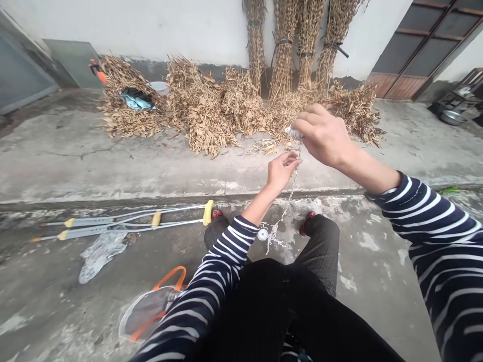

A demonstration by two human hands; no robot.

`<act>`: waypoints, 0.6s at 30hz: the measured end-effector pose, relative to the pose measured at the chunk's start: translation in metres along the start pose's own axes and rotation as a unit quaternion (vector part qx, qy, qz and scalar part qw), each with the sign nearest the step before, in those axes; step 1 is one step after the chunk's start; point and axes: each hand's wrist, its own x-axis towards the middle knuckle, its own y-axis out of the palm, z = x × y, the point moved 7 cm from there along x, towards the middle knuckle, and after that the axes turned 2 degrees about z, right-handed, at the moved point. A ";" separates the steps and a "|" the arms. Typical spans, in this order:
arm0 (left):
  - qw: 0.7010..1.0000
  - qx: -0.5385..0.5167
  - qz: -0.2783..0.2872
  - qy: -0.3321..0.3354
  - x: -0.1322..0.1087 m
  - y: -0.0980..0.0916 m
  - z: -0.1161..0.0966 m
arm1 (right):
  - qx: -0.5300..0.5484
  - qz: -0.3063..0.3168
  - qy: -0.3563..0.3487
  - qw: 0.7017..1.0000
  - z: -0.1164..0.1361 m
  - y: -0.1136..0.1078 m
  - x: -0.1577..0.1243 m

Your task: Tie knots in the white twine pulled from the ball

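Note:
My right hand [326, 134] is raised in front of me, its fingers closed around a small white bundle [293, 132] that looks like wound string. From it a thin, knotted white string [290, 198] runs down past my left hand [282, 170]. The left hand sits lower and slightly to the left, with thumb and fingers pinched on the string. Between my legs the string's lower end hangs in a loose tangle [274, 236]. A white round disc [263, 235] with a dark centre shows beside that tangle.
Dry stalks and leaves [204, 110] lie heaped along the wall, with tied stalk bundles [284, 48] upright behind. Two crutches [132, 221] lie to my left, near a clear plastic bag [102, 254] and a bag with orange handles [151, 306]. A concrete step edge [113, 198] crosses ahead.

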 end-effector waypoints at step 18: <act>0.926 -0.129 0.328 -0.136 -0.042 -0.025 -0.013 | -0.041 -0.022 -0.006 0.999 -0.029 0.018 -0.025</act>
